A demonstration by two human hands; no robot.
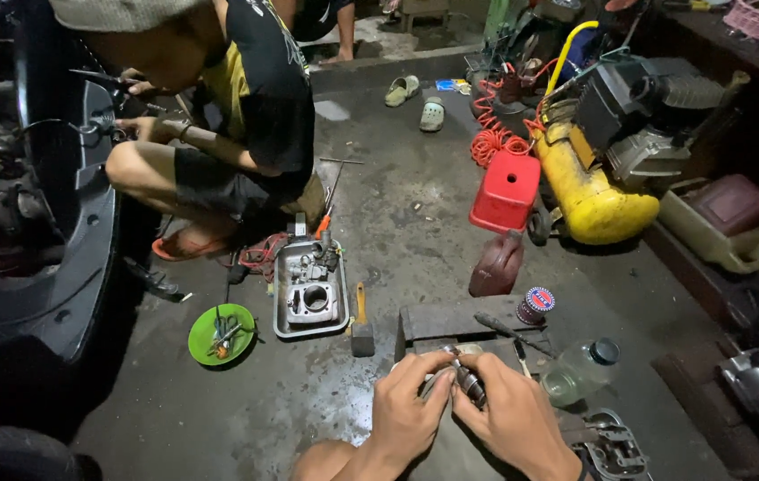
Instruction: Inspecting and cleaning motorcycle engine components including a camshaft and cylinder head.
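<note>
My left hand (408, 405) and my right hand (513, 414) meet at the bottom centre, both closed around a small shiny metal engine part (469, 383). They hover just above a dark wooden block (451, 319) on the concrete floor. A screwdriver (509, 331) lies on the block beside them. A clear plastic bottle with a dark cap (581, 370) lies to the right of my right hand.
A metal tray with an engine cylinder (310, 289), a hammer (361, 325) and a green plate of small parts (222, 334) lie ahead left. Another person (228, 107) crouches at a black motorbike (50, 205). A red stool (507, 190), brown jug (495, 264) and yellow compressor (589, 191) stand right.
</note>
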